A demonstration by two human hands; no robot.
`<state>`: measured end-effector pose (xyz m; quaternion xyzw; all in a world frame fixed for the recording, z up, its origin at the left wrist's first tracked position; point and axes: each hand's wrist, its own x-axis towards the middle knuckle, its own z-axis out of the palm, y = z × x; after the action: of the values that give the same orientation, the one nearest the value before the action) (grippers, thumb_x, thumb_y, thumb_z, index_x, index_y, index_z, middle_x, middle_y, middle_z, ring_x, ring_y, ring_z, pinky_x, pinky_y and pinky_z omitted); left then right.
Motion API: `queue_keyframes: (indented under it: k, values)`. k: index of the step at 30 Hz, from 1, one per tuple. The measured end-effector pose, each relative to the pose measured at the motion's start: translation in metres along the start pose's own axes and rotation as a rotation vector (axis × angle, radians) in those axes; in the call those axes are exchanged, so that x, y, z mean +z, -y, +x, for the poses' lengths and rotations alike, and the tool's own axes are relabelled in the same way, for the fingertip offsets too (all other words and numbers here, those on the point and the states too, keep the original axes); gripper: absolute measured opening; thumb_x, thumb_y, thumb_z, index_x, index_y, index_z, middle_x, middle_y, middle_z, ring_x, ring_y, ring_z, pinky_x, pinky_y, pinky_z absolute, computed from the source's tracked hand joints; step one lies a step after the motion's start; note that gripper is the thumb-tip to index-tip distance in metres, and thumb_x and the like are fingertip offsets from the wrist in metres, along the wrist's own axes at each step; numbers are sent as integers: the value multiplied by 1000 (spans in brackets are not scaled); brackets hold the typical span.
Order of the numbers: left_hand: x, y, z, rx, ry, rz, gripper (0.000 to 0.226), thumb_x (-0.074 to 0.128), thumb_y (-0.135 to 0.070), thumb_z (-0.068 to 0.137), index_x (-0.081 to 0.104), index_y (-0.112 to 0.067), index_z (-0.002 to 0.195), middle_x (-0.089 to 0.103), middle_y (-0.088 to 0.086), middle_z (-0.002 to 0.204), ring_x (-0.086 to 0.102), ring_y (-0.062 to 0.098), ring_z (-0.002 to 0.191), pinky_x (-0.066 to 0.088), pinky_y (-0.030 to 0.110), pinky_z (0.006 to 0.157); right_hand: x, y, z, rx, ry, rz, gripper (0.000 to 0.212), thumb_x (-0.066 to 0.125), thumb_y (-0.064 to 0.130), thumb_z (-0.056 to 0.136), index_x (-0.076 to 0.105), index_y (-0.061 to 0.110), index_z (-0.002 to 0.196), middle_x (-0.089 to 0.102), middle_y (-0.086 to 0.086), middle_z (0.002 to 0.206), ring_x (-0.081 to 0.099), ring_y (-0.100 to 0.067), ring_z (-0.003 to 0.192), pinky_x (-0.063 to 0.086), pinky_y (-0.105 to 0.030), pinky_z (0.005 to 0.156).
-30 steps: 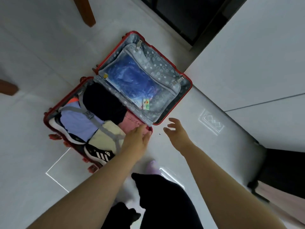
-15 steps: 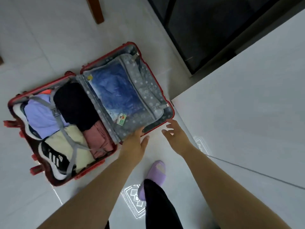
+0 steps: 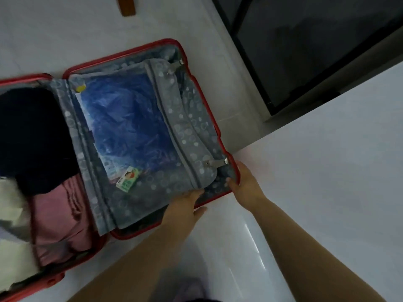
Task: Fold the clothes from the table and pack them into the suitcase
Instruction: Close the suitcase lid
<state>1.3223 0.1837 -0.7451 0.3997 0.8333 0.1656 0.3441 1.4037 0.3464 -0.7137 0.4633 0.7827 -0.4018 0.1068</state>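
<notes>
A red suitcase [image 3: 139, 50] lies open on a white floor [image 3: 327, 192] and fills the left and centre of the frame. Its left half holds folded clothes: a black garment [image 3: 32, 131], a pink one [image 3: 56, 219] and a cream one [image 3: 11, 236]. At lower centre, the left hand [image 3: 183, 209] grasps the lid's near rim. Just beside it, the right hand [image 3: 245, 182] clasps the lid's corner. A small green-and-white tag [image 3: 127, 182] lies on the dotted lining.

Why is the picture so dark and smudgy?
Head view: the light is dim all over; motion blur smears the pink clothes at the left; a white glare streak lies on the shiny floor; the suitcase lining looks soft, not sharp.
</notes>
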Motion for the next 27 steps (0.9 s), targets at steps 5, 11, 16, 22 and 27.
queue_keyframes:
  k: [5,11,16,22,27]
  values:
    - [55,20,40,98,86,121,36,46,-36,96,51,-20,128,57,2,126,52,17,114,32,22,99,27,-30,58,168,-70,-55,34,45,12,97,47,5,129,59,-18,119,58,-31,97,47,-36,85]
    - [58,25,35,67,-23,-39,26,47,-23,96,63,-18,115,66,3,111,58,18,102,36,20,95,30,-25,60,171,-198,-46,24,40,7,96,60,1,108,60,-15,89,59,-31,81,51,-37,74]
    - [27,15,10,51,28,-250,31,52,-22,95,60,-20,124,63,3,121,56,17,109,38,20,97,17,6,31,130,-239,-28,23,41,10,98,59,3,110,57,-8,88,58,-27,81,47,-32,72]
    - [-53,-11,-36,-23,95,-847,53,58,-28,92,38,-25,140,53,-3,128,50,8,115,39,23,103,-6,69,-42,59,-377,15,29,44,14,96,61,16,120,66,-8,97,62,-27,88,45,-29,75]
    - [-164,-50,-70,-87,-194,-1188,54,58,-29,91,36,-23,139,53,-3,119,49,4,108,39,-1,78,-2,135,-133,-169,-449,-16,59,46,3,83,50,25,137,66,-8,113,62,-27,96,49,-33,87]
